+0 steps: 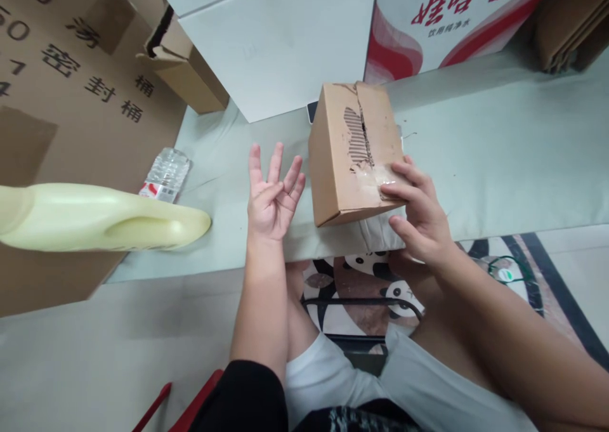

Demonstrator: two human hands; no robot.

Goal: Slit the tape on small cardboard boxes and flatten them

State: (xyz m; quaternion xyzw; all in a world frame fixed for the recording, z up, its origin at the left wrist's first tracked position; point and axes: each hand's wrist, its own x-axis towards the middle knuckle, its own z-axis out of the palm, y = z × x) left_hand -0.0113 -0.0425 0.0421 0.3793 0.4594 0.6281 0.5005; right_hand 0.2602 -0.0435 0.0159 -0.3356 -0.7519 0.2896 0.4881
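A small brown cardboard box (pixel 333 159) is in front of me on the cloth-covered table (pixel 499 159), tilted. Clear tape and a dark striped, scuffed mark show on its face. My right hand (pixel 423 216) grips the box at its lower right corner, fingertips on the taped side; the thumb is lower, beside the corner. To the left of the box, my left hand (pixel 273 203) is raised palm up, with its fingers spread and nothing in it. Whether the box's underside fully touches the table is hidden.
A pale yellow bottle-shaped object (pixel 104 219) juts in from the left, near a clear plastic bottle (pixel 166 172). Large cartons (pixel 71 121) stand at left. A white box (pixel 285 45), a red-and-white carton (pixel 428 32) and folded cardboard (pixel 571 26) line the back.
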